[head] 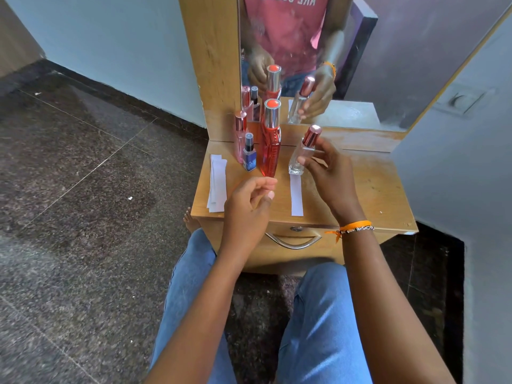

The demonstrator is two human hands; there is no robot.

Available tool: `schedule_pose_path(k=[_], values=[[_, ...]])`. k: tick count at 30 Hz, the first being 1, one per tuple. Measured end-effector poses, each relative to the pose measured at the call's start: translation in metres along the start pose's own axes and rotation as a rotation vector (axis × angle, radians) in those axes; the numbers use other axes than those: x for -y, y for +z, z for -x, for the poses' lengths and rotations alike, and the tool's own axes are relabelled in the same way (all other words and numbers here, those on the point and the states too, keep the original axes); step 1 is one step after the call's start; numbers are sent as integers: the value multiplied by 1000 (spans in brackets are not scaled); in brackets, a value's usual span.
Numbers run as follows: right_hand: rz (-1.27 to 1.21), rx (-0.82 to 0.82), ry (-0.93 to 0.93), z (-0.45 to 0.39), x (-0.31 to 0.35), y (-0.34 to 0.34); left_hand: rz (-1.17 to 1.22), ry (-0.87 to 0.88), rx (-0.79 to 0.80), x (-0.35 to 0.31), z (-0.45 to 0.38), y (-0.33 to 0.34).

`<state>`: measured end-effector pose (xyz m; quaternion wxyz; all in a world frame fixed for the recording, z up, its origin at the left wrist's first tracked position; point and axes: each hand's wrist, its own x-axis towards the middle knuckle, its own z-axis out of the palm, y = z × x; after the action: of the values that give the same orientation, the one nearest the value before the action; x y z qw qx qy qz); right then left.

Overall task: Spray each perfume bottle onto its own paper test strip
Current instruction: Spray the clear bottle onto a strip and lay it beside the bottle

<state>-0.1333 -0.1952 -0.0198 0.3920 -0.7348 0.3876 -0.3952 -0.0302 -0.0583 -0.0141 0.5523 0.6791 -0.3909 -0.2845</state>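
Note:
My right hand point(329, 176) grips a clear glass perfume bottle point(297, 159) with a rose-metal cap, standing at the far end of a single white paper strip point(296, 195). My left hand point(249, 200) hovers over the table's front edge with loosely curled fingers and nothing in it. A tall red bottle point(270, 151) with a silver cap stands between the hands. To its left are a small blue bottle point(249, 156) and a slim pink bottle point(240, 137). A stack of white paper strips point(217, 184) lies at the table's left side.
The small wooden table point(374, 189) has a drawer with a metal handle point(293, 242) in front. A mirror point(360, 65) stands behind the bottles and reflects them. My knees in blue jeans sit below the table. Dark stone floor lies to the left, a grey wall on the right.

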Motion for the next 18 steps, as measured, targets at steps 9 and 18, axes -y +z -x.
schedule_pose_path(k=[9, 18], values=[[60, 33, 45, 3, -6, 2, -11, -13, -2, 0, -2, -2], [94, -164, -139, 60, 34, 33, -185, -8, -282, 10, -3, -34]])
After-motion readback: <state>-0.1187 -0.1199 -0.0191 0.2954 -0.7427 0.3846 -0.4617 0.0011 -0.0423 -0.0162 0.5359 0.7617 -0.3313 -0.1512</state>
